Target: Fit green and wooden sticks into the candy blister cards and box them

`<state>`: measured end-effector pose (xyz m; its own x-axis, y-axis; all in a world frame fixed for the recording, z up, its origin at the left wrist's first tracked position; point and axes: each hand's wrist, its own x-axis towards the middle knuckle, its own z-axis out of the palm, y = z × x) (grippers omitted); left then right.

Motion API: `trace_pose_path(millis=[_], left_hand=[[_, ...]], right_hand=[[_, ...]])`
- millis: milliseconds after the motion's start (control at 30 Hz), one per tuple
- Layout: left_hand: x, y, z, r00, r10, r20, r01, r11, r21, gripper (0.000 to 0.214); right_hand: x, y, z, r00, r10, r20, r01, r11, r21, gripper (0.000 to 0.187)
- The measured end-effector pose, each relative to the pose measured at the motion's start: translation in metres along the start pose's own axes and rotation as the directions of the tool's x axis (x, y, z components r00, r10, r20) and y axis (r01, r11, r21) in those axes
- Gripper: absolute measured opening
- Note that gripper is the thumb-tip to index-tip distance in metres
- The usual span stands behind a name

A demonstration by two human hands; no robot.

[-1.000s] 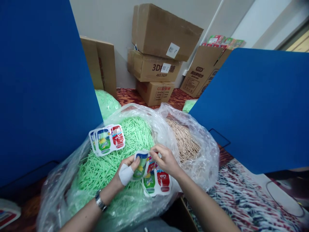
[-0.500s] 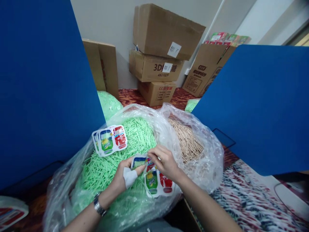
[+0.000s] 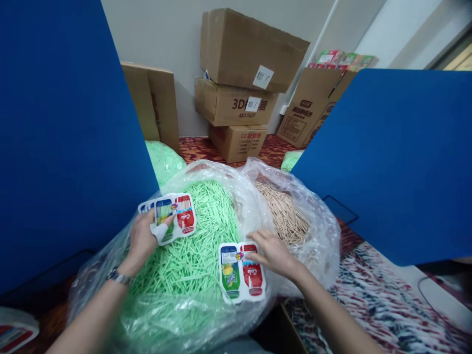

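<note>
The left packet (image 3: 185, 216) is sitting left of the frame's middle, overlapping other packets (image 3: 144, 205) on a heap of green sticks (image 3: 212, 211); it is probably behaving as something light, slick and bendy, its white rim offering the best pinch and its face likely creasing if squeezed. It is showing two joined jar shapes, one blue and green, one red reading "Cola", with green sticks peeking through a window. The left hand (image 3: 144, 236) is holding its left side, thumb lying across the front. Lower centre, the right packet (image 3: 229, 274) is displaying matching jars; the right hand (image 3: 273, 253) is hovering at or touching its upper right edge, thumb and fingers standing slightly apart. A plastic bag (image 3: 252, 196) is surrounding the green sticks, while tan sticks (image 3: 285, 214) are filling another beside it.
</note>
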<state>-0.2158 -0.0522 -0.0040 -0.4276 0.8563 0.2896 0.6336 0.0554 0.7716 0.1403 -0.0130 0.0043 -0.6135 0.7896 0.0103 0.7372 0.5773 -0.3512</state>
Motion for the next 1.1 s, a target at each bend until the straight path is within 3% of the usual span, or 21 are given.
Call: trace_pose_path(millis=[100, 200, 300, 433, 467, 533, 633, 733, 800, 867, 933, 967, 1033, 1100], left_hand=[[0.014, -0.021, 0.004, 0.977, 0.202, -0.072, -0.153, 0.890, 0.429, 0.053], [0.016, -0.029, 0.010, 0.963, 0.255, -0.083, -0.177, 0.837, 0.517, 0.060], [0.008, -0.020, 0.011, 0.909, 0.400, -0.116, -0.282, 0.797, 0.533, 0.055], [-0.025, 0.014, 0.018, 0.742, 0.660, -0.116, -0.557, 0.704, 0.441, 0.048], [-0.037, 0.024, 0.022, 0.725, 0.685, -0.070, -0.625, 0.697, 0.351, 0.046], [-0.062, 0.042, 0.035, 0.753, 0.651, 0.101, -0.659, 0.745, 0.104, 0.046], [-0.091, 0.062, 0.057, 0.836, 0.433, 0.336, -0.423, 0.900, -0.108, 0.056], [-0.101, 0.073, 0.073, 0.824, 0.268, 0.500, -0.145, 0.952, -0.270, 0.088], [-0.100, 0.079, 0.079, 0.804, 0.209, 0.557, 0.059, 0.904, -0.424, 0.101], [-0.097, 0.085, 0.080, 0.743, 0.174, 0.647, 0.279, 0.797, -0.535, 0.103], [-0.095, 0.088, 0.078, 0.667, 0.172, 0.725, 0.430, 0.706, -0.563, 0.102], [-0.094, 0.088, 0.077, 0.646, 0.169, 0.745, 0.466, 0.685, -0.559, 0.099], [-0.091, 0.087, 0.075, 0.643, 0.155, 0.750, 0.477, 0.686, -0.550, 0.092], [-0.087, 0.082, 0.073, 0.726, 0.113, 0.678, 0.378, 0.758, -0.531, 0.087]], right_hand=[[-0.001, 0.013, 0.011, 0.998, 0.028, 0.061, -0.022, 0.996, -0.087, 0.039], [0.006, 0.019, 0.022, 0.999, 0.045, 0.028, -0.043, 0.996, -0.077, 0.026], [0.014, 0.022, 0.029, 0.999, 0.033, -0.007, -0.033, 0.999, -0.030, 0.018], [0.020, 0.021, 0.026, 0.999, 0.038, -0.031, -0.041, 0.991, -0.129, 0.028], [0.020, 0.020, 0.022, 0.998, 0.051, -0.036, -0.056, 0.987, -0.153, 0.031], [0.019, 0.014, 0.010, 0.995, 0.068, -0.069, -0.077, 0.988, -0.132, 0.032], [0.013, -0.003, -0.014, 0.987, 0.070, -0.144, -0.056, 0.993, 0.101, 0.030], [0.004, -0.029, -0.031, 0.989, 0.085, -0.123, -0.024, 0.901, 0.434, 0.030], [0.001, -0.046, -0.030, 0.998, 0.056, -0.028, -0.021, 0.729, 0.684, 0.034], [0.000, -0.058, -0.022, 0.999, -0.002, 0.049, -0.042, 0.467, 0.883, 0.038], [0.002, -0.063, -0.013, 0.999, -0.004, 0.044, -0.041, 0.253, 0.967, 0.041], [0.003, -0.063, -0.010, 1.000, 0.008, 0.022, -0.023, 0.202, 0.979, 0.041], [0.003, -0.060, -0.010, 0.999, 0.025, -0.020, 0.014, 0.232, 0.973, 0.040], [0.000, -0.055, -0.016, 0.996, 0.059, -0.072, 0.040, 0.422, 0.906, 0.036]])
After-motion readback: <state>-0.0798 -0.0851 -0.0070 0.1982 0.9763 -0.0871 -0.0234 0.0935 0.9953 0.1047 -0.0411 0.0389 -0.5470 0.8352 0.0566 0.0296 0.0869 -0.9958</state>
